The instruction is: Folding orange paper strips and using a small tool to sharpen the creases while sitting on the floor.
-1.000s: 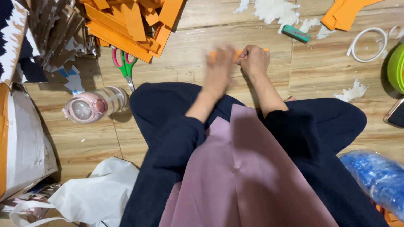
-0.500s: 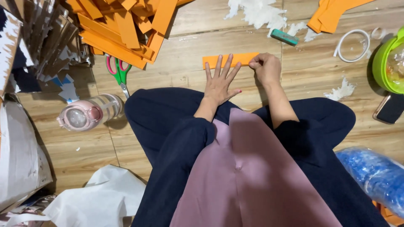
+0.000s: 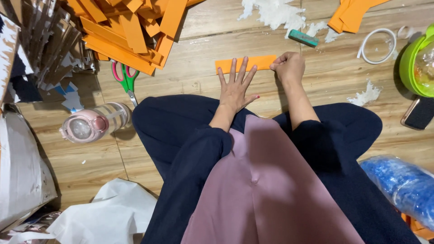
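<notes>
Pressing an orange paper strip (image 3: pixel 246 63) flat, hands (image 3: pixel 236 88) beside green bowl (image 3: pixel 413 63).

- A blue crinkled plastic bag (image 3: pixel 402 185), see-through and stuffed full, lies on the wooden floor at the lower right, just beside the person's knee.
- A dark flat rectangular phone (image 3: pixel 419 113) lies on the floor at the right edge, just below the green round bowl (image 3: pixel 413 63); its screen is dark or turned away, which one cannot be told.
- A white crumpled plastic bag (image 3: pixel 113 217) lies at the lower left.
- A large white package (image 3: pixel 20 176) with worn edges lies at the left edge.
</notes>
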